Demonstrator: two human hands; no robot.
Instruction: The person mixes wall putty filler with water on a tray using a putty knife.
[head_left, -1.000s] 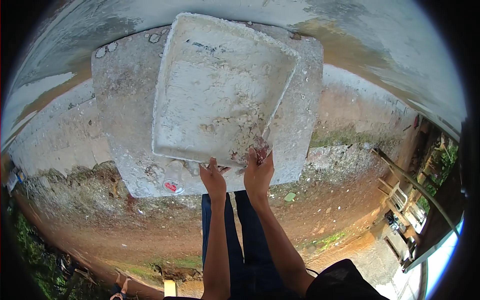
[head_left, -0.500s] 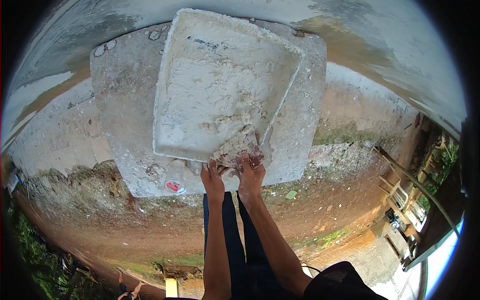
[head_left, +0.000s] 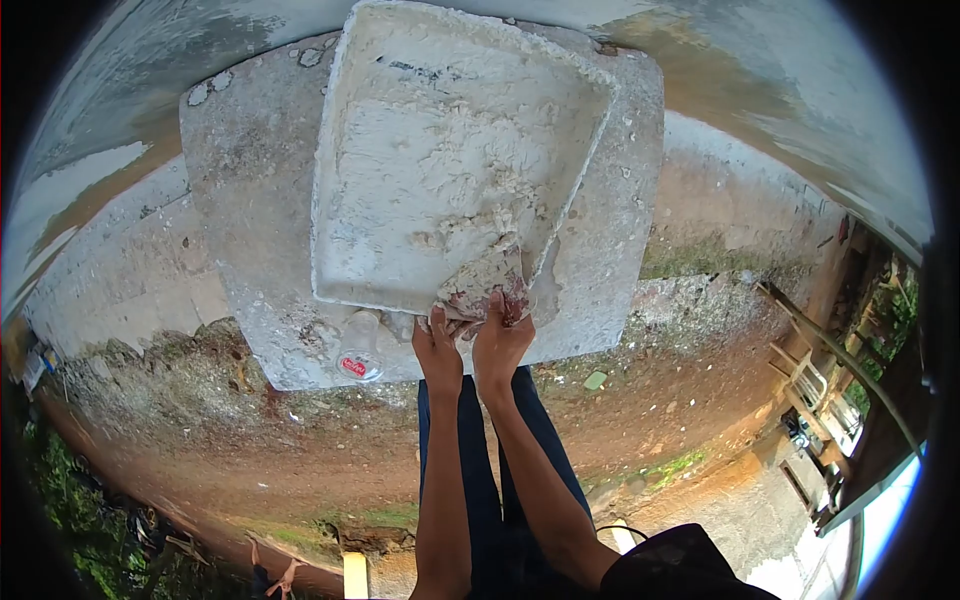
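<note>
My left hand (head_left: 437,352) and my right hand (head_left: 503,348) are side by side at the near edge of a shallow rectangular tray (head_left: 316,235). Between them they grip a reddish piece smeared with whitish paste (head_left: 490,280), thumbs on top and fingers curled beneath. I cannot tell whether it is cloth or something stiffer. It overlaps the tray's near right corner. Wet whitish paste (head_left: 400,180) coats the tray's floor, lumpier close to the held piece. To the left of my hands lies a clear plastic bottle or cup (head_left: 360,345) with a red label.
The tray rests on a worn grey slab (head_left: 250,200) with chipped edges, against a stained wall (head_left: 800,110). Brown dirt (head_left: 350,465) runs below the slab. Wooden poles and a pale chair (head_left: 815,400) stand far right. Part of another person (head_left: 272,575) shows at the bottom left.
The whole view has shifted slightly, with the slab and tray a little up and right. Both hands keep hold of the paste-smeared piece at the same tray corner.
</note>
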